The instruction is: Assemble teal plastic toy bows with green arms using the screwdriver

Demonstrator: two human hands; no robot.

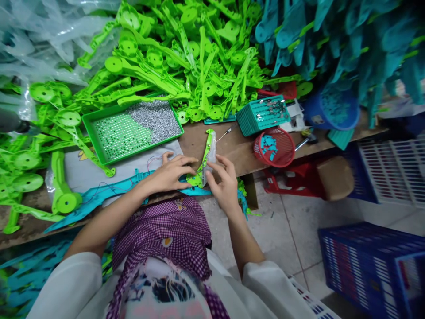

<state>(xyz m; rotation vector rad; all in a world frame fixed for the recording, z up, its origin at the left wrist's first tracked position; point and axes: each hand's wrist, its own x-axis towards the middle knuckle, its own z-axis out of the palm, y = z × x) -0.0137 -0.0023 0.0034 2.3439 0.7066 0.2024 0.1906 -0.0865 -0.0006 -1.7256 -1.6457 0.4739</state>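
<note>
Your left hand point(169, 173) is curving at the green piece's point(206, 153) foot, your right hand point(224, 180) is touching the clear piece point(212, 150); I cannot tell whether either is gripping. Near the table's point(192, 137) edge, both pieces are lying together, fastening unclear; the green heap point(186, 48) is remaining loose.

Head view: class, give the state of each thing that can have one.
Green tray: open, metal bits heaped toward its right end
Teal trays: stacked, small items in the top one
Red basket: open, holding blue pieces
Blue bucket: open, holding turquoise pieces
Clear piece: alongside the lime piece
Left hand: fingers bent, at the lime piece
Right hand: fingers bent, at the clear piece
</note>
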